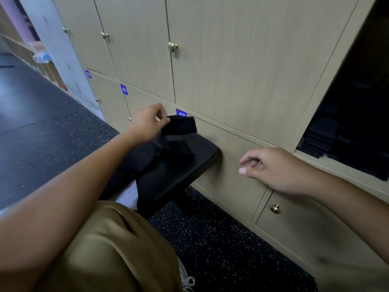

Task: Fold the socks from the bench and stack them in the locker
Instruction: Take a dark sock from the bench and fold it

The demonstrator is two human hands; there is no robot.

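My left hand (147, 123) pinches the top of a black sock (182, 126) and holds it up above the far end of the black bench (202, 152). More black socks (145, 157) lie in a heap on the bench under it. My right hand (271, 167) hovers empty, fingers loosely apart, between the bench and the open locker (355, 114) at the right. Inside that dark locker lies a stack of folded black socks (324, 138).
Light wooden locker doors with brass knobs (173, 47) fill the wall ahead; blue number tags (124, 89) mark the lower row. My knee in tan trousers (117, 249) is at the bottom. A speckled black floor (221, 239) runs under the bench and off to the left.
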